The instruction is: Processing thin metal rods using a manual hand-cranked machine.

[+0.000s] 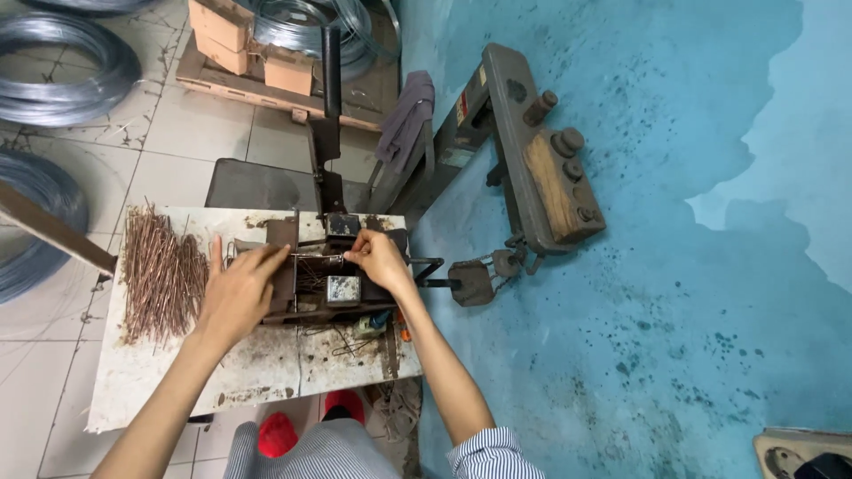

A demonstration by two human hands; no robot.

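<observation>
Head camera: a seated worker in a striped shirt leaned over a small, stained white work table (177, 372) set against a blue wall (639, 133). The left hand (238, 293) lay flat and loosely spread, fingers together and thumb lifted, on the dark metal bending jig (342, 270) fixed along the table's far right edge. The right hand (380, 257) was closed in a pinch, thumb and fingertips gripping a short length of wire (324, 258) laid across the jig's middle. The jig's tall black lever (331, 98) stood upright, not pulled.

A heap of cut, rust-coloured wire pieces (162, 273) covered the table's far left corner, just beside the left hand. It looked like stock not yet worked, so much of the job appeared left. A few bent wires (342, 339) lay near the front right edge below the jig, seemingly finished pieces, though they were too small to tell for sure.

Coils of grey wire (62, 66) sat on the tiled floor, and red shoes (306, 424) showed beneath the table.
</observation>
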